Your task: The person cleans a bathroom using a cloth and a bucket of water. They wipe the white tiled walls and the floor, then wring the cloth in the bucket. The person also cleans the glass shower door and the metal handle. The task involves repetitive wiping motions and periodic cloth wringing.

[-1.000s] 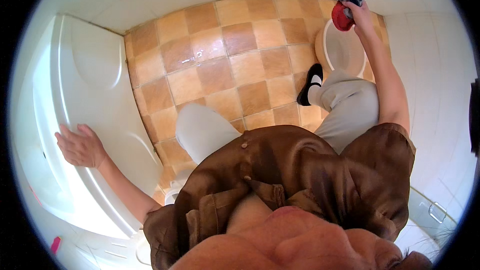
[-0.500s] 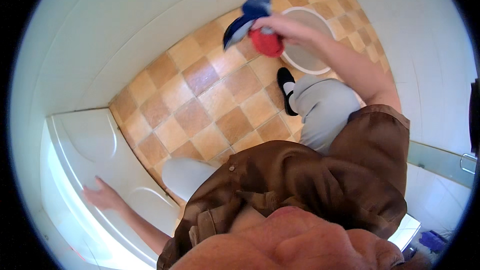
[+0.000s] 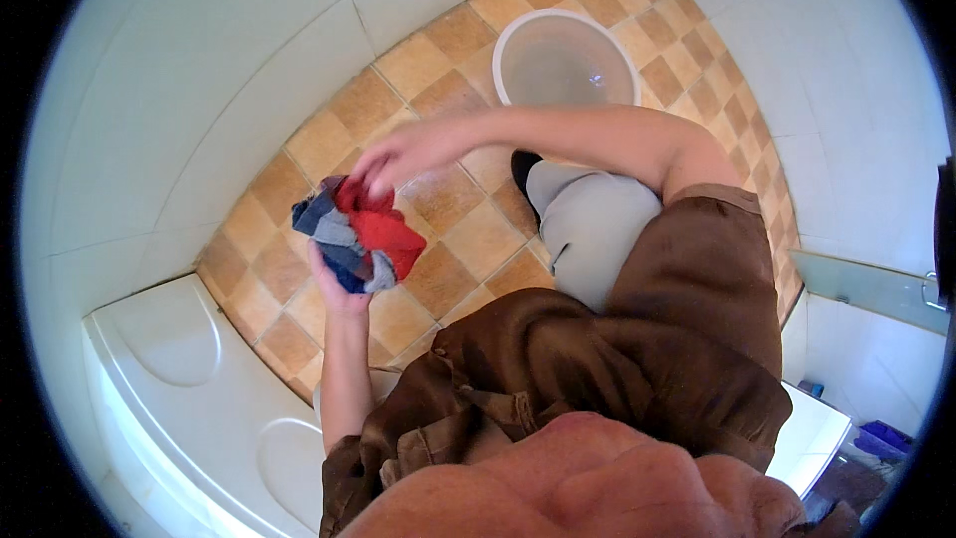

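A crumpled bunch of red, navy and grey socks (image 3: 383, 239) is gathered above the tiled floor, left of the middle. My left hand (image 3: 342, 289) supports it from below, fingers closed around its near side and partly hidden by the cloth. From the right, my right hand (image 3: 406, 154) reaches across and has its fingers bent onto the far red part, gripping it at the top. Behind my right forearm stands a round white basin (image 3: 499, 60) with what looks like water in it.
A white bathtub (image 3: 149, 324) runs along the left side. Pale tiled walls (image 3: 249, 70) enclose the checkered brown floor (image 3: 463, 244). A glass panel with a metal handle (image 3: 931, 289) and a purple item (image 3: 884, 440) are at the right.
My right hand has brought the socks from beside the basin leftward and nearer. My left hand, open over the bathtub before, has come up and now holds them from below.
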### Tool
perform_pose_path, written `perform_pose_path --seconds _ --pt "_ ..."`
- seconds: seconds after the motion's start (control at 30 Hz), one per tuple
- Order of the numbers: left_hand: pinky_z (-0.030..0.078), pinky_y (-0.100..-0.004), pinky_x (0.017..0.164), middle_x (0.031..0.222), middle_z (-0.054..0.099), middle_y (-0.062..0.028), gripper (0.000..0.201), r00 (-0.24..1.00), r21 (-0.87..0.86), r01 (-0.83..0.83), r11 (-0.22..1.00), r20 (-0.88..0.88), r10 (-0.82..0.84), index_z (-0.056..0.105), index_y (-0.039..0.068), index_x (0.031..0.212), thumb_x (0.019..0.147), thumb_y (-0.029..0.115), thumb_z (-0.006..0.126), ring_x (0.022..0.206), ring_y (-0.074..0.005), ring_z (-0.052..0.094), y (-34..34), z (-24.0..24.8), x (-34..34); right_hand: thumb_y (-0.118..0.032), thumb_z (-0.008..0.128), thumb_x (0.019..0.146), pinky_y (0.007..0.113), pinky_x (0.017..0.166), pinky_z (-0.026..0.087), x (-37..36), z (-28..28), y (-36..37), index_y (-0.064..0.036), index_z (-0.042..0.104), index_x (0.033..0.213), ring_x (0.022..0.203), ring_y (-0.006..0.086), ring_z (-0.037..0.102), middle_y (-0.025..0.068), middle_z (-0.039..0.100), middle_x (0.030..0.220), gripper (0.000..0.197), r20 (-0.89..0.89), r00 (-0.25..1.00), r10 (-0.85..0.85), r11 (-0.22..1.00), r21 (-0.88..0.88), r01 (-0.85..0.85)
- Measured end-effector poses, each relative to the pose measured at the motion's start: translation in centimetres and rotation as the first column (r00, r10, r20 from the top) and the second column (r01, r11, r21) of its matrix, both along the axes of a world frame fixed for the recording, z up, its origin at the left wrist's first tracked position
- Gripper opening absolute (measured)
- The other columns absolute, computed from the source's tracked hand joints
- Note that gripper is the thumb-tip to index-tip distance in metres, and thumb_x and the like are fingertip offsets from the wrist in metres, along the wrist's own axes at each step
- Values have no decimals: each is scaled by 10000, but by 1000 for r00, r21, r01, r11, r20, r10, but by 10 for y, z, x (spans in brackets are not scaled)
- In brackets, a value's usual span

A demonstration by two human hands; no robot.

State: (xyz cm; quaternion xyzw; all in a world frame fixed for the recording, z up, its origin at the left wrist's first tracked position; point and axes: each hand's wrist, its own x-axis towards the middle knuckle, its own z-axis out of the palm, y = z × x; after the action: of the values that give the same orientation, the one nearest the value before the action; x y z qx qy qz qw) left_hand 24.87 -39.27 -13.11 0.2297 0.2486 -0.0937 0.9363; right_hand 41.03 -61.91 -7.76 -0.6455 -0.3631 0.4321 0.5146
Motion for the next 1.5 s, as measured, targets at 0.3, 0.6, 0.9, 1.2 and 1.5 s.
perform_pose_path --seconds 0.3,0.6,0.9,1.2,1.5 --pt "470 -467 994 1310 588 -123 488 969 -112 -99 989 215 121 531 81 1323 984 418 433 1145 -312 580 61 -29 2 -433 619 876 478 821 502 -54 -136 -192 -24 464 1247 981 369 646 231 656 1021 573 748 622 230 337 -661 670" --pt "464 -445 983 1294 583 -120 484 946 -85 -61 994 312 85 522 58 1307 970 396 445 1138 -289 567 92 -56 16 -182 491 913 530 736 523 -88 -195 -246 -52 517 1052 869 410 671 233 671 978 192 761 636 -129 265 -592 761" --pt "466 -470 959 1283 576 -128 538 968 25 -41 999 249 33 507 60 1314 949 451 448 1122 -309 563 105 -65 13 -161 494 906 532 753 522 -127 -206 -329 -69 554 1034 894 409 666 229 676 950 167 804 570 -169 36 -573 819" --pt "451 -453 1009 1297 596 -120 490 964 -4 -150 989 221 147 545 51 1289 986 409 402 1176 -306 562 101 -64 11 -130 562 868 534 732 530 -194 -230 -423 -27 556 1058 842 443 655 259 665 923 216 883 410 -229 -203 -455 867" --pt "400 -458 1064 1350 563 -110 541 978 4 -122 992 170 120 508 83 1344 993 474 377 1234 -306 523 92 -73 6 -177 590 881 475 739 533 -224 -225 -462 -39 528 1171 916 355 633 205 635 1023 327 831 388 -398 -364 -532 765"
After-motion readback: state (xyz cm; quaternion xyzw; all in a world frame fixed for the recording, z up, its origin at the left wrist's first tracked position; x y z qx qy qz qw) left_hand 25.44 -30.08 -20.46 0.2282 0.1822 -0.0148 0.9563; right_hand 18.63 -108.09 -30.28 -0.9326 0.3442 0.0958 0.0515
